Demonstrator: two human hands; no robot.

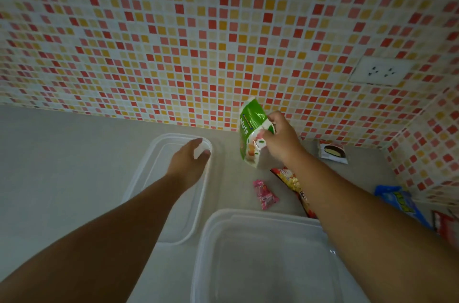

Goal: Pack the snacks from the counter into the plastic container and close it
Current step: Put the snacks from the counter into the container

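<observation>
On the grey counter point(62, 153) lie two clear plastic pieces: a shallow lid point(173, 215) to the left and one deeper plastic container point(248, 253) nearer the camera, empty and uncovered. The left hand point(190, 161) reaches over the far end of the lid with fingers loosely spread and nothing in it; whether it touches the lid cannot be told. Right of it, the right hand point(278, 138) is closed on one green nuts bag point(250, 129), lifted clear of the counter before the mosaic tile wall point(173, 42). One small pink sweet packet point(265, 194) lies between lid and right forearm. A red-yellow snack bag point(290, 178) is partly hidden under that arm. Further right sit one chocolate-pie wrapper point(331, 151), one blue packet point(397, 201) and one red packet point(444, 225) at the edge. One wall socket point(381, 71) is set into the tiles.
</observation>
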